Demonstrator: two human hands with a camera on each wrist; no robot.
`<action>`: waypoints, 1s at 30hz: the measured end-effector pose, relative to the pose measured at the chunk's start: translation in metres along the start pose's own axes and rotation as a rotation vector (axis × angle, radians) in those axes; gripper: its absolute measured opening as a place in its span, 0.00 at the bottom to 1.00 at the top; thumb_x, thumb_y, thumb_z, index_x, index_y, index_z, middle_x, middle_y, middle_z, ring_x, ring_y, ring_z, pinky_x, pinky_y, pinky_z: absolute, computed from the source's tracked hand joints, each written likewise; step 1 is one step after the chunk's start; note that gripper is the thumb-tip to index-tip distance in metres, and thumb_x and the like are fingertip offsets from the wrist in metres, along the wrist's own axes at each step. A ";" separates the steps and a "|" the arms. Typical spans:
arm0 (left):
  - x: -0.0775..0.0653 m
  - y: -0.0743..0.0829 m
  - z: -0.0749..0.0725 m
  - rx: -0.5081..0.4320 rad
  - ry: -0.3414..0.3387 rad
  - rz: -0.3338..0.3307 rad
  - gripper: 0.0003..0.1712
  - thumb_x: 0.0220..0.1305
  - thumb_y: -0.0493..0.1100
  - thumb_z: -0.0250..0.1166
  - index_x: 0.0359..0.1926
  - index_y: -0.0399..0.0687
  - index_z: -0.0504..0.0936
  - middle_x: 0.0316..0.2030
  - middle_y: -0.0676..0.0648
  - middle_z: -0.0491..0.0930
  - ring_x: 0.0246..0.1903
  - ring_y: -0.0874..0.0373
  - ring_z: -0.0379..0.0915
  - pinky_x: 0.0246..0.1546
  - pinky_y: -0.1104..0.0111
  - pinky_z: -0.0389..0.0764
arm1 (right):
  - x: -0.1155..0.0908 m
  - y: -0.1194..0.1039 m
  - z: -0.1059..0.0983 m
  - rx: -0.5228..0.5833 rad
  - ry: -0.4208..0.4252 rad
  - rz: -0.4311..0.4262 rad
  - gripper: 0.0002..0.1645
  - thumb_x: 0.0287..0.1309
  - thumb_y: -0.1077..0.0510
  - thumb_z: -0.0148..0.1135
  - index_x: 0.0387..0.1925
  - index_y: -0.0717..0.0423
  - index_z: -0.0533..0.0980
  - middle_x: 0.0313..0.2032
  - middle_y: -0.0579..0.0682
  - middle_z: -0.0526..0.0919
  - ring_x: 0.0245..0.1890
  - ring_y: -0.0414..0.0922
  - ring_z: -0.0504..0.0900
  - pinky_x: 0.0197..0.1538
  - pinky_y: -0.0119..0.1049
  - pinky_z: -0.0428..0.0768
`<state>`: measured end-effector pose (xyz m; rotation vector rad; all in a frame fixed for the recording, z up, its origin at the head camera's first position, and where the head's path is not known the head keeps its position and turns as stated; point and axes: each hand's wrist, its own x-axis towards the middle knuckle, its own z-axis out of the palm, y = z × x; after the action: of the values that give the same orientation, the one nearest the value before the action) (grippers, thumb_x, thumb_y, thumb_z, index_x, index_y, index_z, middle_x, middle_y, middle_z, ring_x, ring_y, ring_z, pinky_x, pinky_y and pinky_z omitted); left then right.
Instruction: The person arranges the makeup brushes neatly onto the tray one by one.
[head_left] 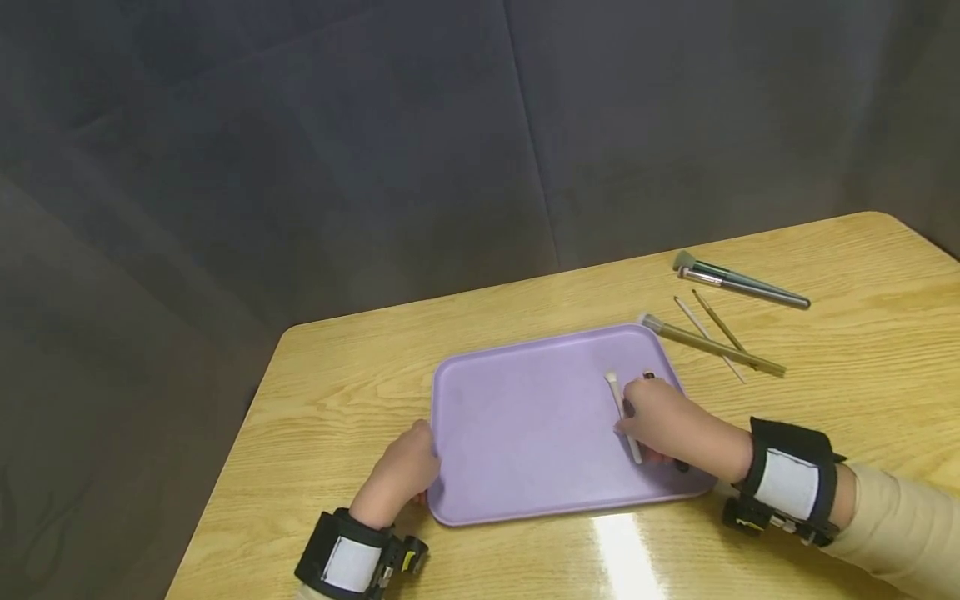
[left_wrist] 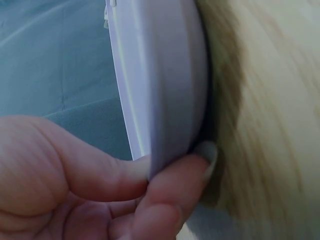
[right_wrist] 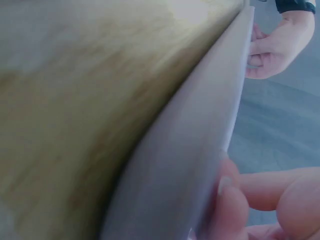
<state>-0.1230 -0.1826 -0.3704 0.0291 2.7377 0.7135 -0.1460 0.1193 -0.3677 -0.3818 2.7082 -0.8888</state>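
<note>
A lilac tray (head_left: 517,425) lies on the wooden table. My left hand (head_left: 401,471) pinches its left rim, thumb on top and fingertips underneath, as the left wrist view shows close up. Over the tray's right side, my right hand (head_left: 663,421) has its thumb and curled fingers around a slim white makeup brush (head_left: 612,383), whose two ends show past the thumb. A darker brush (head_left: 681,465) lies mostly hidden under that hand. In the right wrist view the tray's wall (right_wrist: 185,130) partly hides the right fingers (right_wrist: 232,210) and the brushes.
Right of the tray lies a thick gold-handled brush (head_left: 720,343), across a thin white brush (head_left: 693,317) and a thin gold brush (head_left: 712,315). Farther back are a green-tipped brush (head_left: 684,260) and a silver-collared brush (head_left: 708,277). A dark curtain (head_left: 420,167) hangs behind the table.
</note>
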 end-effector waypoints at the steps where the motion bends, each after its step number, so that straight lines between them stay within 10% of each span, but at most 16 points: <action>1: 0.000 0.000 0.001 -0.003 0.001 0.004 0.21 0.58 0.28 0.47 0.51 0.18 0.60 0.18 0.41 0.69 0.08 0.55 0.65 0.08 0.70 0.66 | -0.001 0.001 -0.001 -0.005 0.012 -0.009 0.10 0.52 0.63 0.59 0.29 0.69 0.70 0.18 0.55 0.76 0.07 0.40 0.70 0.13 0.33 0.70; 5: -0.001 -0.002 0.002 -0.005 0.008 0.009 0.21 0.57 0.28 0.47 0.50 0.18 0.60 0.18 0.41 0.68 0.08 0.56 0.65 0.08 0.69 0.67 | -0.007 0.005 -0.008 -0.058 0.090 -0.078 0.19 0.52 0.62 0.59 0.43 0.73 0.71 0.30 0.59 0.76 0.14 0.40 0.71 0.19 0.35 0.71; 18: 0.002 -0.001 0.002 0.009 0.011 0.012 0.21 0.58 0.29 0.48 0.51 0.18 0.60 0.18 0.41 0.68 0.08 0.56 0.65 0.08 0.69 0.67 | -0.008 0.036 -0.035 -0.127 0.254 -0.143 0.11 0.49 0.64 0.60 0.34 0.68 0.75 0.21 0.49 0.71 0.23 0.44 0.68 0.26 0.39 0.69; 30: 0.001 0.000 0.002 0.003 0.012 0.009 0.20 0.58 0.29 0.47 0.51 0.18 0.60 0.17 0.41 0.68 0.08 0.56 0.66 0.08 0.69 0.67 | 0.001 0.062 -0.043 -0.244 0.380 -0.136 0.14 0.45 0.67 0.59 0.34 0.76 0.73 0.30 0.68 0.76 0.33 0.62 0.76 0.38 0.55 0.74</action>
<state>-0.1238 -0.1819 -0.3724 0.0387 2.7517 0.7138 -0.1708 0.1899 -0.3722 -0.4958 3.1891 -0.7267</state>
